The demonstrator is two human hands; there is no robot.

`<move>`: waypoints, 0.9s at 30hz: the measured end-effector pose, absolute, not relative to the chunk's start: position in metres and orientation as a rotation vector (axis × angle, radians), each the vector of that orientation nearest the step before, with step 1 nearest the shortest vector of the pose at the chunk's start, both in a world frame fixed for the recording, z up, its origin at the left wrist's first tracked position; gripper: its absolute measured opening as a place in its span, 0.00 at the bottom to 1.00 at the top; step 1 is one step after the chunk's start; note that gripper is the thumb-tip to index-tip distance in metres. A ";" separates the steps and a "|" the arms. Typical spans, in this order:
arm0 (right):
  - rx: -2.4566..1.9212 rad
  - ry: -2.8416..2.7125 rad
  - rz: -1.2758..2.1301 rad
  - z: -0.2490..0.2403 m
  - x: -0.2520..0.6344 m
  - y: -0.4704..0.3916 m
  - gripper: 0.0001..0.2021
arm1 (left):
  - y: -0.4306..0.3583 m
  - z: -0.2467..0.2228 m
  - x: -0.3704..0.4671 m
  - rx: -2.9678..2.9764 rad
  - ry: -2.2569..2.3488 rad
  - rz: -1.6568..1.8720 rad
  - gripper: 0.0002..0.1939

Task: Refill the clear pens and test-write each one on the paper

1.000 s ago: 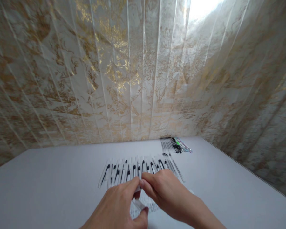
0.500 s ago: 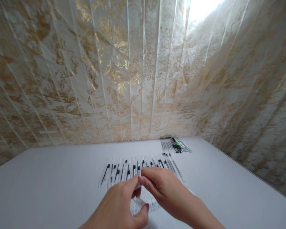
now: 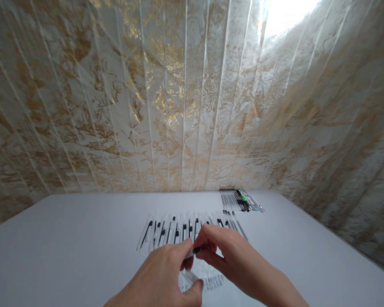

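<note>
At the bottom centre, my left hand (image 3: pixel 166 273) is closed, gripping a short visible part of a pale pen (image 3: pixel 190 254) between thumb side and fingers. The pen's black cap end (image 3: pixel 196 250) points toward my right hand (image 3: pixel 224 251), whose thumb and forefinger pinch at it. Most of the pen is hidden by my fingers. A clear plastic wrapper (image 3: pixel 189 276) shows by my left thumb. Beneath the hands lies a transparent sheet or bag with rows of dark print (image 3: pixel 213 282). Just beyond, a row of clear pens with black parts (image 3: pixel 168 230) lies side by side.
On the white table (image 3: pixel 83 238), a second group of dark refills or thin pens (image 3: pixel 231 200) lies at the back right, beside several markers, one with a green band (image 3: pixel 244 198). A gold-patterned, shiny curtain (image 3: pixel 166 106) rises behind the table's back edge.
My right hand has shifted slightly right, away from my left, so the pen's black end now shows between them. The whole view has turned a little to the left.
</note>
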State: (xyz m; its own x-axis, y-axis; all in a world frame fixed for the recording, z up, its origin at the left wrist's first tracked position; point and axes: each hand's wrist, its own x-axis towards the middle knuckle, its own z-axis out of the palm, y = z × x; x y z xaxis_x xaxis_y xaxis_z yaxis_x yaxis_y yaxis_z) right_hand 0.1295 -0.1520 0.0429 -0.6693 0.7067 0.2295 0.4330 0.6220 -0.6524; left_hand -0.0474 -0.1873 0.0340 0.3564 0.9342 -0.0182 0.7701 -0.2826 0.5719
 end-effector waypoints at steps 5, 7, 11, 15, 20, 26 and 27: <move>-0.935 -2.437 0.778 0.043 0.129 -0.150 0.06 | -0.186 0.029 -0.048 2.134 1.472 0.445 0.14; -0.922 -2.461 0.752 0.041 0.127 -0.149 0.06 | -0.185 0.028 -0.048 2.136 1.457 0.453 0.12; -0.946 -2.466 0.703 0.033 0.123 -0.150 0.15 | -0.185 0.028 -0.048 2.156 1.445 0.464 0.08; -1.053 -2.438 0.621 0.030 0.122 -0.150 0.24 | -0.185 0.030 -0.047 2.174 1.461 0.457 0.09; -1.005 -2.386 0.656 0.031 0.121 -0.152 0.14 | -0.185 0.031 -0.047 2.158 1.475 0.462 0.11; -1.219 -2.362 0.529 0.021 0.115 -0.149 0.23 | -0.184 0.030 -0.046 2.156 1.460 0.436 0.12; -1.211 -2.359 0.546 0.022 0.116 -0.148 0.23 | -0.184 0.030 -0.047 2.152 1.458 0.437 0.13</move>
State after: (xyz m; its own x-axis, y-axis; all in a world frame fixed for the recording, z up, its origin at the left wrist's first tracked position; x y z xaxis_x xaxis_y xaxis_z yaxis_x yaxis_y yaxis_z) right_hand 0.1162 -0.1480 0.0218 -0.5253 0.8284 0.1947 0.6585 0.5406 -0.5236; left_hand -0.0465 -0.1838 0.0300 0.3746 0.9271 -0.0141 0.7665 -0.3011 0.5673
